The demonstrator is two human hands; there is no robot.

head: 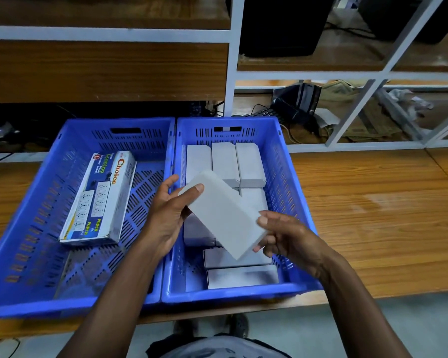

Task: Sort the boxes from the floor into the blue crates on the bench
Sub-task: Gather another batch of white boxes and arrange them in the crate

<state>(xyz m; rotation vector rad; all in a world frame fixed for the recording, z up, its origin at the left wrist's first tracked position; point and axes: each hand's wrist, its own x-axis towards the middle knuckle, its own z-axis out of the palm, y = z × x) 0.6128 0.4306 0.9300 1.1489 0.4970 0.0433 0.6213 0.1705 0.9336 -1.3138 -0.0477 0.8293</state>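
Observation:
Two blue crates stand side by side on the wooden bench. Above the right crate (290, 177) I hold a plain white box (225, 215), tilted diagonally. My left hand (168, 215) grips its upper left end, thumb on top. My right hand (285, 236) pinches its lower right end. Several white boxes (225, 161) lie in the right crate, in a row at the back and more at the front under my hands. The left crate (36, 202) holds one printed extension-socket box (101, 200).
The wooden bench (373, 215) runs on to the right of the crates. Behind it, a white metal shelf frame (230, 60) holds cables, a dark bag (298, 104) and cardboard. The grey floor (411, 326) and my feet show below the bench edge.

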